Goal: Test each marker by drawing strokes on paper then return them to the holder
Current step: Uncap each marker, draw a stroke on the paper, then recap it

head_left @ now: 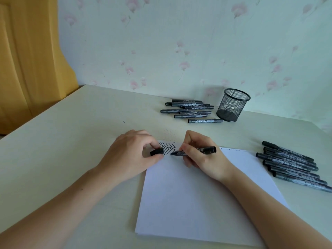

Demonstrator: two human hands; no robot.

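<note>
Right hand (199,155) grips an uncapped black marker (194,151), tip on the white paper sheet (197,194) beside zigzag strokes (167,149), left hand (133,155) pinches its black cap (156,151); black mesh holder (232,105) looks empty, two marker piles still out, mostly undone.

Your marker tip meets the paper beside the zigzag strokes.
Your right hand (201,155) grips the marker (195,151) on the paper (194,200); your left hand (129,155) pinches its cap (156,152).
</note>
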